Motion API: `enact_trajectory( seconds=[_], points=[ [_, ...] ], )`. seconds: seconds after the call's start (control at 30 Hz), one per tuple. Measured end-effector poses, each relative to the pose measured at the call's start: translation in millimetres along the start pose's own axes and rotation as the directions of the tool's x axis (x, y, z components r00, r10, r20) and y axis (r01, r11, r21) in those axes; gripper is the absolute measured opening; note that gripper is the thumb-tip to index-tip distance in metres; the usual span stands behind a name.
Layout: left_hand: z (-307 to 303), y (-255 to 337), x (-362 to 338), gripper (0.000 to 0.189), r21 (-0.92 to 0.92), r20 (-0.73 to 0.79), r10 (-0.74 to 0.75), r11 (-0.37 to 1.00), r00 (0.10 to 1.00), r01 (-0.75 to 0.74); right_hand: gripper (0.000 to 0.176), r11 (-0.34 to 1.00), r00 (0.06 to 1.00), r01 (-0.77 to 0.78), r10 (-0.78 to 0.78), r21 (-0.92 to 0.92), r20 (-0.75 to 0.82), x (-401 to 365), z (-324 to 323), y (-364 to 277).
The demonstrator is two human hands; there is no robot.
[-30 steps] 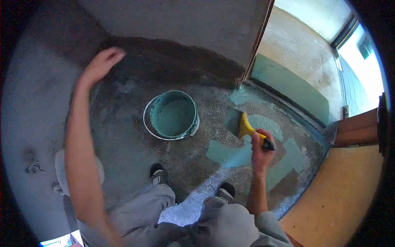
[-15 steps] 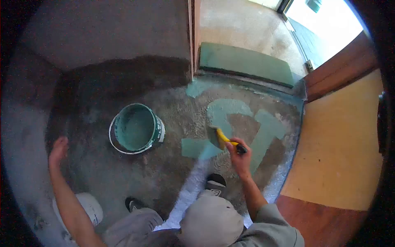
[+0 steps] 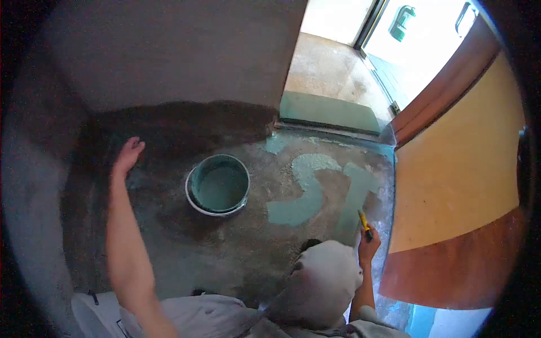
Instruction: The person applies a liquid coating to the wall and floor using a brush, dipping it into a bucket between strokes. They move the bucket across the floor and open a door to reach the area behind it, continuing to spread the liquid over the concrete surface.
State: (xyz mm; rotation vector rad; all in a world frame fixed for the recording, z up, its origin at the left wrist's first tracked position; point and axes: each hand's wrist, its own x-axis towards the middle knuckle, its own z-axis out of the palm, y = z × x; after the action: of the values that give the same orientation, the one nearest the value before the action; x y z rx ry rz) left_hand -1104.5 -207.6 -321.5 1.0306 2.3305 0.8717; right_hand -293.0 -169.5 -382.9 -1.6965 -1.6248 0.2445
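My right hand (image 3: 369,246) is closed around the yellow and black handle of a brush (image 3: 364,221), at the right side of the floor beside a straight green painted strip (image 3: 352,191). An S-shaped green patch (image 3: 307,197) lies left of it. My left hand (image 3: 130,153) is raised over the dark floor, fingers loosely apart and holding nothing. Between my arms stands a bucket (image 3: 247,188) with green liquid inside. The brush's tip is small and hard to make out.
A green slab (image 3: 329,114) lies across the doorway at the top. Dark wall (image 3: 186,50) rises at the left, and a wooden panel (image 3: 445,174) at the right. A light cap (image 3: 324,279) covers part of the lower middle. Beyond the doorway hangs a green extinguisher-like object (image 3: 402,23).
The view has shifted. My right hand has moved right with the brush, from the S-shaped patch to beside the straight strip. My left hand is further up and nearer the bucket.
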Motion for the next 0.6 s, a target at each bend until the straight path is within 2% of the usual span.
enact_trajectory(
  seconds=[0.03,0.1,0.2,0.3,0.33,0.4,0.43,0.47,0.5,0.53,0.6],
  points=[
    [7.6,1.9,-0.1,0.061,-0.055,0.010,-0.014,0.998,1.000,0.015,0.025,0.993,0.996,0.092,-0.092,-0.075,-0.007,-7.5,6.7,21.1],
    [20.9,-6.4,0.3,0.061,-0.075,0.014,0.061,0.995,0.998,-0.060,0.025,0.955,0.974,0.223,-0.224,-0.197,0.015,-26.5,17.2,67.1],
    [30.0,-2.1,-15.1,0.065,-0.085,-0.010,0.003,0.996,1.000,-0.003,0.025,0.939,0.973,0.224,-0.202,-0.262,0.109,-40.6,24.8,46.2],
    [37.6,-32.7,-1.4,0.070,-0.168,-0.093,-0.012,0.986,0.996,-0.004,0.025,0.940,0.960,0.249,-0.208,-0.234,0.186,-50.4,42.1,-8.5],
    [34.3,-23.5,-6.9,0.072,-0.194,-0.104,-0.059,0.980,0.993,0.038,0.025,0.940,0.949,0.271,-0.225,-0.209,0.219,-54.8,50.9,-33.4],
    [34.7,-20.7,-1.5,0.077,-0.394,-0.010,-0.159,0.908,0.987,0.142,0.025,0.939,0.912,0.323,-0.277,-0.115,0.303,-62.5,78.7,-89.9],
    [27.7,-24.4,6.7,0.078,-0.352,0.018,-0.048,0.935,0.999,0.051,0.025,0.935,0.885,0.353,-0.319,-0.042,0.339,-65.1,95.8,-123.8],
    [27.2,-31.6,21.7,0.083,-0.229,0.017,-0.083,0.970,0.996,0.085,0.025,0.930,0.857,0.368,-0.349,0.024,0.378,-71.4,112.0,-156.3],
    [5.1,-3.8,-5.9,0.083,-0.100,0.000,-0.157,0.983,0.988,0.156,0.025,0.924,0.828,0.373,-0.374,0.087,0.418,-79.1,124.8,-187.6],
    [-12.7,21.4,-32.8,0.081,0.004,-0.054,-0.138,0.990,0.989,0.139,0.025,0.915,0.805,0.375,-0.401,0.147,0.438,-86.2,136.2,-219.6],
    [-18.9,25.4,-16.1,0.078,-0.100,-0.143,-0.105,0.991,0.984,0.091,0.025,0.904,0.775,0.356,-0.427,0.235,0.467,-101.3,150.0,-276.9]
  ],
)
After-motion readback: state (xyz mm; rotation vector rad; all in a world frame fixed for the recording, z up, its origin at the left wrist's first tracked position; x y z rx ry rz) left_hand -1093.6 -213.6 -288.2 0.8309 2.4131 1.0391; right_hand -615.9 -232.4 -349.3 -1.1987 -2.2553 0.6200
